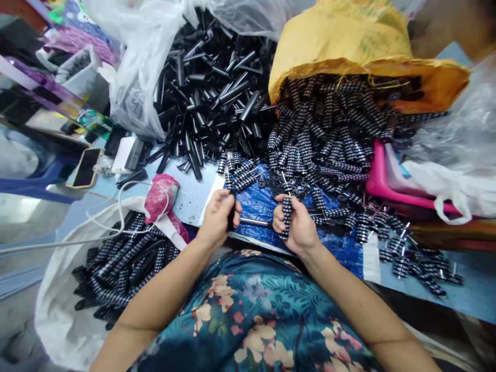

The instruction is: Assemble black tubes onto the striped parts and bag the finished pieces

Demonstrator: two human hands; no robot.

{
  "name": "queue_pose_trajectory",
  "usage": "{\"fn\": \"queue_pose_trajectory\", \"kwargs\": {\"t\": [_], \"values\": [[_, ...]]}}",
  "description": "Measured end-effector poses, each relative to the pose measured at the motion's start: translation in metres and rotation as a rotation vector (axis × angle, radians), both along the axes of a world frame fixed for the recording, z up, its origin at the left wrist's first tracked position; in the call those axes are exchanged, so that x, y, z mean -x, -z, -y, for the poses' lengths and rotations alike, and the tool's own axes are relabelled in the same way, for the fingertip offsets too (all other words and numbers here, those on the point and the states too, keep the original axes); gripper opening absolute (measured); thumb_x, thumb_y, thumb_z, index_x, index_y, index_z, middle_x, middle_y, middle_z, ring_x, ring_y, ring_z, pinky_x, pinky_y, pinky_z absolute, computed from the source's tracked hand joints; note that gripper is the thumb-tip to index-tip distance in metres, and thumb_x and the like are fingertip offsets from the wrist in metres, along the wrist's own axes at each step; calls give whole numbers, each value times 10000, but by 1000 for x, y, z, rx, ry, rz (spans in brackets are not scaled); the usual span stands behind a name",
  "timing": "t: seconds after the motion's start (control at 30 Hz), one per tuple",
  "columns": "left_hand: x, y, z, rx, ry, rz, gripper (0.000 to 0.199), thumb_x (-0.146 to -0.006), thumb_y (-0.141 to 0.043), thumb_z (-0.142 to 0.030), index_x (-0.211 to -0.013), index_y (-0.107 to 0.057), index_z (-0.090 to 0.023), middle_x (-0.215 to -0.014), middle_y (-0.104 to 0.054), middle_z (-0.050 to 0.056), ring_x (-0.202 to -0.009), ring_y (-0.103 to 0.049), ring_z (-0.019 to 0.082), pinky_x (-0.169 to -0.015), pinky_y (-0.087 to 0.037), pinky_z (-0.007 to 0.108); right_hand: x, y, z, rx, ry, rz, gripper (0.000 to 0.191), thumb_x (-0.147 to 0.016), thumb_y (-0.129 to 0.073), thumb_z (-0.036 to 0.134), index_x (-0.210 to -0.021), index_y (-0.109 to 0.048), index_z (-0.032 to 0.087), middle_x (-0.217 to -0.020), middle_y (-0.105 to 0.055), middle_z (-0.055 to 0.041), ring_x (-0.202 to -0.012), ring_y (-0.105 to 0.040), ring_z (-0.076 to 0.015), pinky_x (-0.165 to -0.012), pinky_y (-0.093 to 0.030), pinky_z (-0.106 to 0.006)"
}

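My left hand [217, 214] is closed round a dark piece that stands upright between thumb and fingers, near the table's front edge. To its right, my right hand [294, 225] grips a black-and-white patterned handle [287, 218], upright, with a thin metal rod sticking out of its top. The hands are apart. A metal rod [253, 222] lies level between them; what holds its ends is unclear. Just beyond my left hand, several patterned handles [245, 178] lie on the blue plastic sheet [256, 199]. Small black discs [298, 186] are scattered beyond my right hand.
Black tubes [217, 98] are heaped at the back, and patterned handles [325, 134] spill from a yellow sack [341, 39]. A pink tray [411, 191] stands at right. At lower left are a white sack [58, 289] of long pieces, a white cable [120, 206] and a phone [86, 168].
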State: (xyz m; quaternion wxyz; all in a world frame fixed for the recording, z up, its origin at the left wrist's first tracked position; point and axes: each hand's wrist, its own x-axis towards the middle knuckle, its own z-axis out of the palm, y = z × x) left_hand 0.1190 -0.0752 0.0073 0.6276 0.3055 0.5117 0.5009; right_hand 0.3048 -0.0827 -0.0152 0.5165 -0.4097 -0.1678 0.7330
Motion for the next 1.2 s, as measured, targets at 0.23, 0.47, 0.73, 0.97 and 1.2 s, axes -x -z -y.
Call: {"fn": "queue_pose_trajectory", "kwargs": {"t": [0.23,0.47,0.73,0.97,1.2], "values": [[-32,5,10,-128,175,-246,305,-650,-871,-320,-808,-671,-154,-742,-635,-14,-661,-537,114,-625,-426,243,33,-1,-4,-254,86,249,327,-939,-536,526,-968,-684,236,-1186,-696,-51,-1175,-621,-209,-1087,-468,-414],[-10,1,15,-79,251,-179,320,-706,-850,-393,-768,-645,-154,-670,-546,-32,-619,-457,100,-592,-360,247,-3,12,5,-1078,-248,998,1057,-718,-841,523,-1578,-275,281,-1654,-258,-134,-1522,-273,-364,-1207,-331,-584],[-13,7,23,68,89,-1,484,-890,-587,-629,-873,-715,-162,-685,-611,9,-561,-471,103,-559,-380,251,-3,3,15,-1254,-171,1241,1009,-748,-823,508,-1562,-299,227,-1483,-481,-195,-1361,-506,-384,-1115,-471,-595],[-13,0,26,106,72,317,348,-698,-869,-459,-842,-744,-167,-790,-685,-3,-732,-602,112,-738,-494,240,6,11,19,-1322,-208,1234,988,-816,-781,438,-1598,-202,265,-1523,-448,-181,-1379,-502,-356,-1038,-564,-501],[4,10,28,224,222,291,434,-703,-861,-455,-979,-703,-160,-762,-701,28,-683,-663,161,-668,-528,287,9,21,18,-1310,-272,1222,1059,-801,-753,565,-1606,-160,218,-1533,-427,-210,-1417,-454,-361,-1125,-469,-565]]}}
